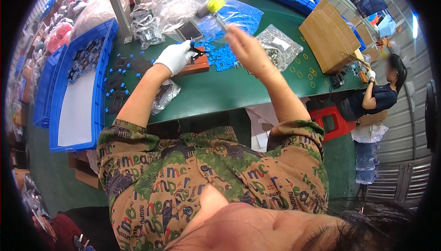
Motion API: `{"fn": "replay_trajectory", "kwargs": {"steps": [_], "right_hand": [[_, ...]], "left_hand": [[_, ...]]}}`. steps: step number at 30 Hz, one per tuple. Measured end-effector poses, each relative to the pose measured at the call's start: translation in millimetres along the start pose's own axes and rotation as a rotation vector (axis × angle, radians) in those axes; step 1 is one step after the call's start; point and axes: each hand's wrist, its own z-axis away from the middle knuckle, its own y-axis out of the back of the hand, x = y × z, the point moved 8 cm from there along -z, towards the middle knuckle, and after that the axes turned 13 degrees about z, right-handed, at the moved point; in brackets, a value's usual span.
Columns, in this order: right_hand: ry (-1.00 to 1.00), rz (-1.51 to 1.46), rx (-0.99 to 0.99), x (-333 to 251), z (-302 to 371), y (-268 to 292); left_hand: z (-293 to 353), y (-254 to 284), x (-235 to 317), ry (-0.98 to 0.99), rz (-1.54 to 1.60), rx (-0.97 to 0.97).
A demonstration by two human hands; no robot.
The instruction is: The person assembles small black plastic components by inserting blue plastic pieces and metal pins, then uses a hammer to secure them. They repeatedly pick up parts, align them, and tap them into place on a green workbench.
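Note:
My left hand [173, 59], in a white glove, pinches a small black plastic part [197, 53] against a reddish-brown block [196, 67] on the green table. My bare right hand [248, 51] is raised to the right of the block, wrapped round the handle of a mallet [216, 4]. Its head, grey with a yellow-green end, is smeared by motion and held above the table. Just right of the block lies a heap of small blue plastic pieces [223, 59]. Left of my gloved hand, black parts with blue pieces on them [120, 71] are spread over the tabletop.
Blue trays [99, 83] flank the table's left side. A clear bag of metal pieces [280, 44], yellow rings [299, 74] and a cardboard box [328, 35] lie to the right. Plastic bags [177, 4] sit at the back. Another person [376, 92] works at the far right by a red stool [333, 122].

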Motion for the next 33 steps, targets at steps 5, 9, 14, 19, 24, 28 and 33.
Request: {"fn": "replay_trajectory", "kwargs": {"steps": [5,9,14,19,24,28,33], "right_hand": [[0.012,0.202,-0.047,19,8,-7],[0.054,0.252,-0.065,37,33,-24],[-0.102,0.075,-0.022,11,18,18],[-0.028,0.009,0.090,-11,0,24],[0.145,0.299,0.002,15,19,-28],[-0.077,0.254,-0.204,9,16,-27],[-0.090,0.067,-0.226,5,31,-8]], "left_hand": [[-4,-1,5,0.004,0.016,-0.005],[7,-6,-4,0.039,-0.018,-0.013],[1,2,-2,-0.035,-0.010,0.005],[0,3,-7,-0.027,-0.003,0.045],[-3,2,2,0.037,0.031,0.021],[2,0,-6,-0.058,-0.065,0.025],[2,-3,-17,-0.024,-0.003,0.073]]}}
